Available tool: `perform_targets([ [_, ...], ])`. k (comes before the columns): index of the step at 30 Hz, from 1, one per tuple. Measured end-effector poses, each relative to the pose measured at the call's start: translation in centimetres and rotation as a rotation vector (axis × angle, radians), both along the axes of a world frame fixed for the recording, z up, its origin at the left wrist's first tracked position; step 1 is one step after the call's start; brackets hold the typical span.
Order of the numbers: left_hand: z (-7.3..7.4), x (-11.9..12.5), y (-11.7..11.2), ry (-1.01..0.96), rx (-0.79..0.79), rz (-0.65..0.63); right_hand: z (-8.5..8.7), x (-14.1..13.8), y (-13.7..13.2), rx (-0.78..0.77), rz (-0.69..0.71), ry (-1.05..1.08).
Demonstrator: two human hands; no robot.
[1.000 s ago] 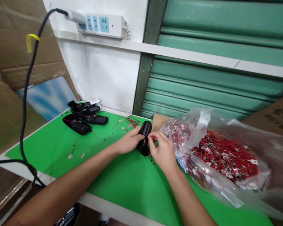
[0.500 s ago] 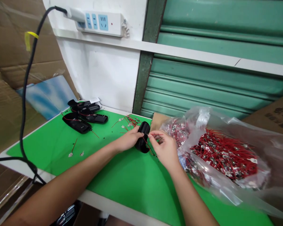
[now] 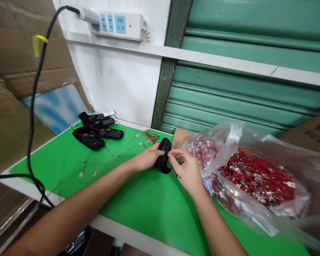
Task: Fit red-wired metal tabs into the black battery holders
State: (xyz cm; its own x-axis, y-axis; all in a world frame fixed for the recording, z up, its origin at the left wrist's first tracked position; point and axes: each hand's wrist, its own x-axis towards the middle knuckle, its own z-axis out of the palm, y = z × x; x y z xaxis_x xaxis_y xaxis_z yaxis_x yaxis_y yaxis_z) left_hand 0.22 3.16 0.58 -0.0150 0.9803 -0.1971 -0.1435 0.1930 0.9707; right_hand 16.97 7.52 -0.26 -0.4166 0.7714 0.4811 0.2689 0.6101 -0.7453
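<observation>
My left hand [image 3: 148, 158] is closed around the left side of a black plastic housing [image 3: 164, 167], its thumb lying on the part. At the housing's right edge, my right hand [image 3: 186, 168] pinches a thin red wire [image 3: 179, 154] between thumb and forefinger. More red wire runs down across the housing toward its lower right. What the wire's end meets is hidden by my fingers. Just behind the housing lies a small heap of red wires with metal contacts [image 3: 150, 138].
Several black housings [image 3: 90, 140] with red wires are piled at the back left of the green mat [image 3: 138, 206]. An open plastic bag [image 3: 234, 133] full of red-wired contacts lies at right. Loose contacts [image 3: 81, 174] sit at left. A black cable [image 3: 33, 106] hangs from the power strip [image 3: 125, 26].
The whole view has shifted slightly. Both hands keep their hold on the housing and the wire, with barely any movement between them.
</observation>
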Motion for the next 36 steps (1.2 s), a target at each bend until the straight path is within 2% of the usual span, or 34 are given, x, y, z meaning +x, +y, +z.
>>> perform_targets([
  [8, -0.1, -0.1, 0.0, 0.094, 0.005, -0.010, -0.2, -0.3, -0.1, 0.015, -0.014, -0.034],
  [20, 0.4, 0.5, -0.5, 0.280, 0.110, 0.037, -0.2, -0.4, -0.7, 0.245, -0.036, -0.138],
  [24, 0.1, 0.3, -0.1, 0.258, 0.206, 0.031, 0.6, -0.1, -0.6, 0.139, 0.051, -0.031],
  [26, 0.0, 0.1, 0.0, 0.265, 0.235, 0.011, 0.7, 0.0, -0.5, 0.073, 0.034, 0.051],
  [29, 0.1, -0.2, -0.1, 0.279, 0.276, -0.029, 0.4, 0.1, -0.3, -0.035, -0.030, 0.135],
  [33, -0.2, -0.3, -0.3, 0.297, 0.323, -0.066, -0.4, -0.2, -0.4, -0.155, 0.092, 0.147],
  [36, -0.5, -0.3, -0.3, 0.295, 0.348, -0.079, -0.5, -0.4, -0.5, -0.174, 0.115, 0.154],
])
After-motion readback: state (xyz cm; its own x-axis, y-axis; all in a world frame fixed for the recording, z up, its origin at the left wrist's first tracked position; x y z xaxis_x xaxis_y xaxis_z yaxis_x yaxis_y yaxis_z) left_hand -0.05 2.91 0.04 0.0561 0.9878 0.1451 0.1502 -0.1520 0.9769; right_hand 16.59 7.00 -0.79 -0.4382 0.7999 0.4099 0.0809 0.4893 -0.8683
